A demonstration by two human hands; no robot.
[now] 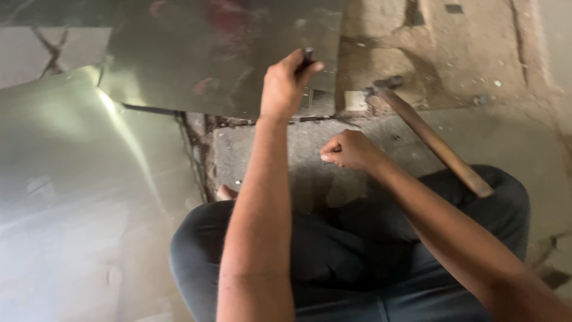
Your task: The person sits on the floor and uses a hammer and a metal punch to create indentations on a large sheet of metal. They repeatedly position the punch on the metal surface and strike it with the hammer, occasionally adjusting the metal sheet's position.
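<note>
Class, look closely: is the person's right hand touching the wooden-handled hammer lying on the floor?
Apart. The head view shows the right hand closed in a fist, with bare concrete floor visible between it and the wooden-handled hammer.

The dark tool (308, 56) in the left hand (285, 89) shows only its tip above the fingers; the rest is buried in the fist, so its kind cannot be told. The right hand (350, 150) is curled tight, and whether anything lies inside it cannot be seen. The metal sheet (220, 53) at twelve o'clock runs off the top edge, and the larger sheet (65, 197) at nine o'clock is cut by the left and bottom edges. The hammer (429, 137) head at one o'clock is blurred. Both arms leave the frame at the bottom.
</note>
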